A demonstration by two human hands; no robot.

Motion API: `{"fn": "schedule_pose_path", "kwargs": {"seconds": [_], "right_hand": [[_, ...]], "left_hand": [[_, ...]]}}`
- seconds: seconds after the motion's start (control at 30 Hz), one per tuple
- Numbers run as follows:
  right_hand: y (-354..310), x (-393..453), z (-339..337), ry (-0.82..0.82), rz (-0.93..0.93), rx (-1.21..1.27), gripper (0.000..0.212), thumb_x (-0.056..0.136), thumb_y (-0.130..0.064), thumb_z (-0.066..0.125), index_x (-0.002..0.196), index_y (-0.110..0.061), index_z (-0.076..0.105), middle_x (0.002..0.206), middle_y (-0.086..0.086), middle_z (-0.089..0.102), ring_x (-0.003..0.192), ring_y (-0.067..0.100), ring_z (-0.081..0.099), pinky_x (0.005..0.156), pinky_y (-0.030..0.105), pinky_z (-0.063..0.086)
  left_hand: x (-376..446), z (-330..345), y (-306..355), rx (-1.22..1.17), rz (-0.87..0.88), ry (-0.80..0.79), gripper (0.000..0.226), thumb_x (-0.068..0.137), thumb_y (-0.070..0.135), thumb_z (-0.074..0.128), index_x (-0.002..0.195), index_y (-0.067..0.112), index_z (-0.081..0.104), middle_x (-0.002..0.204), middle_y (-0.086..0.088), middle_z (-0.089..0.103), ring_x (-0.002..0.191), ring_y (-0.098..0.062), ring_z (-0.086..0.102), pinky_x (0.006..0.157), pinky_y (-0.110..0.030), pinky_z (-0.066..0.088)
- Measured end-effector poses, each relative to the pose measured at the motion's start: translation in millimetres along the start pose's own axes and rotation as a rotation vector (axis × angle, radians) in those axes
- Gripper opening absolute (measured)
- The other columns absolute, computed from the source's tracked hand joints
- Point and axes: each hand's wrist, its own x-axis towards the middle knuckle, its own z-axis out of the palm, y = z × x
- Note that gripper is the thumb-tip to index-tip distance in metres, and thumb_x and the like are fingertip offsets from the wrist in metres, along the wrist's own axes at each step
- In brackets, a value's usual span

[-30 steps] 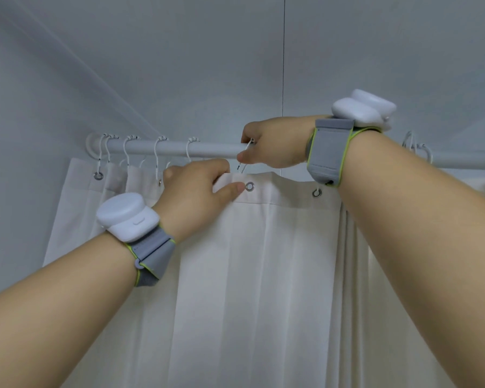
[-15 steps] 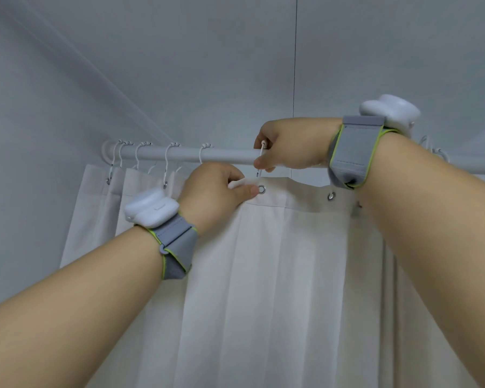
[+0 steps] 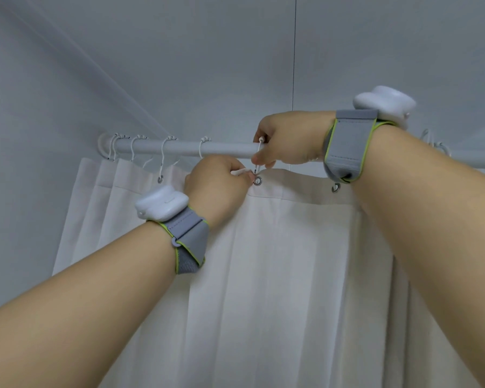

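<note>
The right hand (image 3: 289, 138) pinches the hook (image 3: 258, 155) on the rod (image 3: 221, 149); the left hand (image 3: 216, 189) pinches the curtain (image 3: 291, 247) hem, its eyelet (image 3: 257, 180) just below the hook's tip. Best to lift the hem onto a steady hook

One rod (image 3: 179, 148); one curtain (image 3: 277, 261); five hooks (image 3: 163, 154) upper left, sixth hook (image 3: 258, 156) at centre, right-edge cluster (image 3: 435, 141) uncountable; three grommets (image 3: 257, 180) showing; two wrist trackers (image 3: 163, 204).
</note>
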Motion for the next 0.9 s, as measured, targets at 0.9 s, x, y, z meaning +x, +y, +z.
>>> {"fn": "schedule_pose_path", "kwargs": {"seconds": [0.9], "right_hand": [[2,-7,-4,0.068,0.059,0.045,0.033,0.088,-0.034,0.053,0.107,-0.011,0.069,0.105,0.003,0.071,0.103,0.023,0.063,0.085,0.032,0.047]], "left_hand": [[6,2,9,-0.041,-0.039,0.05,0.028,0.087,0.029,0.062,0.061,0.018,0.058,0.057,-0.001,0.048,0.092,-0.039,0.06,0.065,-0.028,0.036]]}}
